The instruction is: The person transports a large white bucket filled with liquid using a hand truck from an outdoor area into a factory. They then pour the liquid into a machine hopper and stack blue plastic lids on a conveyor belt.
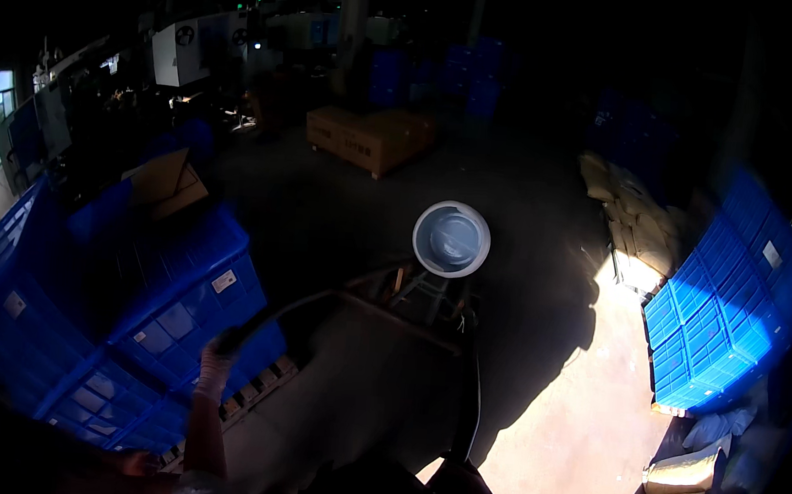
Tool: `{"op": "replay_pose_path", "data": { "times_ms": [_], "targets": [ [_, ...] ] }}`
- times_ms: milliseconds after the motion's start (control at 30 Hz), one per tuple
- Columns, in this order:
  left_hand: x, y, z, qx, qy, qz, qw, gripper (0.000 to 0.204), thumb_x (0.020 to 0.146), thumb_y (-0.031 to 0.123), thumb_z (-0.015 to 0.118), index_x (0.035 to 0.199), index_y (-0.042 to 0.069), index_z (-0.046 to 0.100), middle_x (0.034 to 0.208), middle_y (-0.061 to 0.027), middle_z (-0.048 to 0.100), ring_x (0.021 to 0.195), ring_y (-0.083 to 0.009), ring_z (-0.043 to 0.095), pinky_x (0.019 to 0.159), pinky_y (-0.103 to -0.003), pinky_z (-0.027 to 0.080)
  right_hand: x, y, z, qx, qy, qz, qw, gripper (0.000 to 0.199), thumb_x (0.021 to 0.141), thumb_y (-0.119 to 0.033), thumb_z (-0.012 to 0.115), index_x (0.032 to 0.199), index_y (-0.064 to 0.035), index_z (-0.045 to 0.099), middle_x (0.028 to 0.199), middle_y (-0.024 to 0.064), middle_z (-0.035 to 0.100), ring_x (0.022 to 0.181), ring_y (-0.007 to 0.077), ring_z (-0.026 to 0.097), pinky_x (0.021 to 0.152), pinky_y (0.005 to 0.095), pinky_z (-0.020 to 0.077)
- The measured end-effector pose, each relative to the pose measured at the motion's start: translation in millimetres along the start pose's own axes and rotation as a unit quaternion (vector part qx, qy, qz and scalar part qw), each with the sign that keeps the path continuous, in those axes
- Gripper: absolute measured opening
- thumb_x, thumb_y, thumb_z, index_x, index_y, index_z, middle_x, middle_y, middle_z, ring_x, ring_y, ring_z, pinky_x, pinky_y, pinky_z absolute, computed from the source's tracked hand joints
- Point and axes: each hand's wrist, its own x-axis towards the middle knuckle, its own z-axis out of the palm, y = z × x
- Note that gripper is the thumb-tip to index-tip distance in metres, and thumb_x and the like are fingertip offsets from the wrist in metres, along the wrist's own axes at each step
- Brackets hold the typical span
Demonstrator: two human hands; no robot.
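A metal cart (391, 311) with two long curved handles stands in front of me, its frame partly lost in the dark. On its far end sits a round white bucket (452, 240), open at the top, with a pale inside whose contents I cannot make out. My left hand (217, 356), in a light glove, is closed round the end of the left handle (295, 306). The right handle (476, 399) runs down toward the lower edge. There a dark shape hides my right hand, and its fingers do not show.
Large blue crates (185, 310) stand on a wooden pallet (262, 386) to the left. More blue crates (722, 316) are at right, near stacked sacks (632, 213) and pale sacks (683, 474). A cardboard-covered pallet load (367, 139) lies ahead. Sunlight falls on the floor (576, 425).
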Motion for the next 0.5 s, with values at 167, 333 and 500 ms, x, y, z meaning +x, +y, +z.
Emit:
{"op": "replay_pose_path", "data": {
  "times_ms": [167,333,500],
  "targets": [
    [91,-27,65,-0.273,-0.006,-0.142,0.952,0.018,0.085,0.003,0.05,0.101,0.0,0.059,0.097,-0.0099,0.06,0.088,-0.0198,0.057,0.083,-0.029,0.048,87,-62,-35,0.021,-0.019,-0.005,1.0,0.038,0.087,-0.015,0.049,0.12,0.0001,0.037,0.081,0.0149,0.059,0.07,0.0249,0.063,0.062,0.0353,0.0534],
    [128,-10,164,-0.12,-0.038,-0.044,0.991,0.02,0.084,0.007,0.056,0.104,0.004,0.059,0.092,-0.008,0.06,0.081,-0.016,0.059,0.074,-0.026,0.051,156,-130,-64,0.007,0.028,0.002,1.0,0.038,0.084,-0.012,0.049,0.119,0.0001,0.039,0.083,0.0129,0.059,0.066,0.0214,0.062,0.059,0.0328,0.0524],
    [169,3,255,0.132,0.013,-0.061,0.989,0.032,0.081,0.009,0.061,0.112,0.009,0.056,0.084,-0.001,0.058,0.069,-0.0083,0.052,0.057,-0.021,0.044,222,-215,-82,-0.015,0.045,0.028,0.998,0.05,0.082,-0.012,0.056,0.127,-0.0013,0.036,0.096,0.0075,0.056,0.08,0.0142,0.057,0.062,0.0255,0.0471]
  ]
}}
